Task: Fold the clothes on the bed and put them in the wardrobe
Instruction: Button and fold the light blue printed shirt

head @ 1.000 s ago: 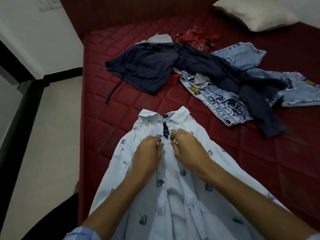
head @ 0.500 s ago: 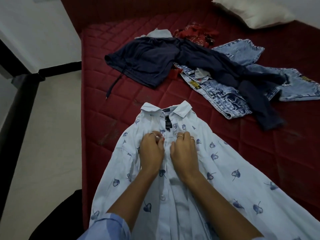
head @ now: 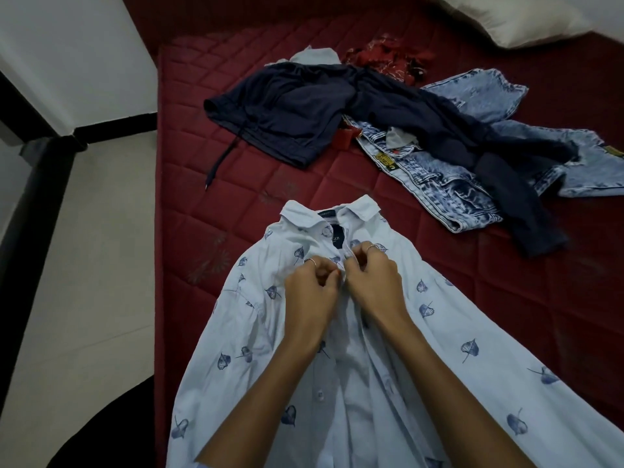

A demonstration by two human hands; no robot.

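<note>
Red quilted bed (head: 256,170) under you, and your hands have crept up the pale leaf-print shirt (head: 439,332) to just below its collar: left hand (head: 312,292) and right hand (head: 371,282) both pinch the placket, so you look to be buttoning before folding. That shirt hangs over the bed's near edge; dark top (head: 287,113) and jeans (head: 449,187) wait further back.

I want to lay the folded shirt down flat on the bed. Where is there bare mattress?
Bare mattress lies left of the shirt, below the navy top. A second patch sits right of the shirt, below the jeans. The middle is crowded: navy top, jeans and red cloth overlap. Both hands pinch the shirt front.
</note>
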